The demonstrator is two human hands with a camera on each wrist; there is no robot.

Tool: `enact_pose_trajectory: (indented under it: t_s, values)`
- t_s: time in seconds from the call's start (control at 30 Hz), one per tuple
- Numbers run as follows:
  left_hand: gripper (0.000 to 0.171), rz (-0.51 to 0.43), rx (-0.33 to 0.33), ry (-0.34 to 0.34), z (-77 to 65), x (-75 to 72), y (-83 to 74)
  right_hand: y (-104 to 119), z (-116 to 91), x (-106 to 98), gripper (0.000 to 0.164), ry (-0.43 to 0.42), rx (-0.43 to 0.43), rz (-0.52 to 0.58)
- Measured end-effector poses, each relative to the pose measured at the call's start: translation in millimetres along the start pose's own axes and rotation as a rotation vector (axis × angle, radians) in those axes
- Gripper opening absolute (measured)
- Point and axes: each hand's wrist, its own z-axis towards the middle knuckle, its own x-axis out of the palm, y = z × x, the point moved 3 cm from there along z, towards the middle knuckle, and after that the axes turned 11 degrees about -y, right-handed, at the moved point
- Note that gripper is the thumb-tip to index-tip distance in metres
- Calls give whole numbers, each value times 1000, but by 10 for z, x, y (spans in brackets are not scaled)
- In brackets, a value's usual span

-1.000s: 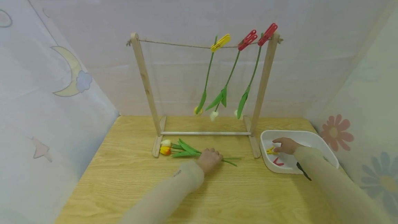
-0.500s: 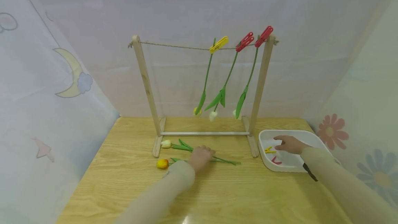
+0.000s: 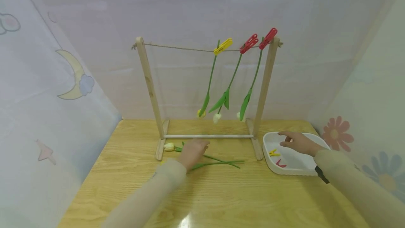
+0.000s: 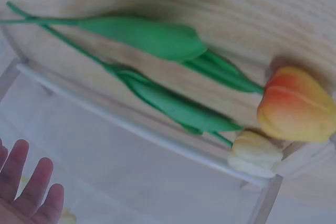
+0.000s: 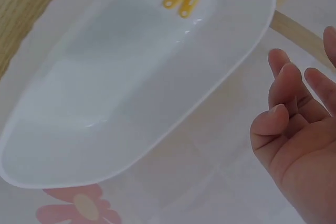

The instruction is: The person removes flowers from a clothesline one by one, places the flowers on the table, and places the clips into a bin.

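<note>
My left hand (image 3: 193,153) hovers over two tulips lying on the table, its fingers loosely extended with nothing in them. One is a white tulip (image 4: 255,154); the other, an orange-yellow tulip (image 4: 296,106), lies nearer me, and the head view mostly hides its bloom behind my sleeve. Their green stems cross toward the right. Above the white basin (image 3: 294,163) is my right hand (image 3: 299,143), fingers loosely bent and holding nothing. A yellow clothespin (image 3: 273,153) and a pinkish-red clothespin (image 3: 280,164) lie at the basin's left end.
Behind the tulips stands a wooden frame (image 3: 148,80) with twine (image 3: 177,47) strung across its top. Three tulips hang upside down from it, held by a yellow clothespin (image 3: 223,46) and two red ones. A white bar (image 3: 209,136) joins the frame's feet.
The left hand has let go of the tulips, lifted and moved left; the orange-yellow one now lies apart from the white one. The right hand has risen from the clothespins and drawn slightly right.
</note>
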Motion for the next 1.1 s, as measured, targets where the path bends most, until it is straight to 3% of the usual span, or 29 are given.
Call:
enact_pose_trajectory:
  t_s: [0.17, 0.27, 0.37, 0.67, 0.87, 1.1]
  values:
    - [14, -94, -29, -100, 107, -169, 77, 160, 56, -108, 49, -38, -21, 0]
    - [16, -132, -67, -125, 175, -286, 113, 269, 81, -167, 49, -54, -39, -18]
    - [17, -158, -115, -115, 222, -380, 147, 367, 93, -207, 49, -68, -53, -31]
    - [21, -174, -176, -116, 331, -585, 231, 578, 70, -286, 48, -112, -41, -40]
    - [22, -198, -176, -151, 428, -725, 253, 778, 20, -390, 44, -171, -53, -44]
    - [20, -215, -178, -137, 502, -818, 273, 982, -1, -470, 40, -213, -92, -75]
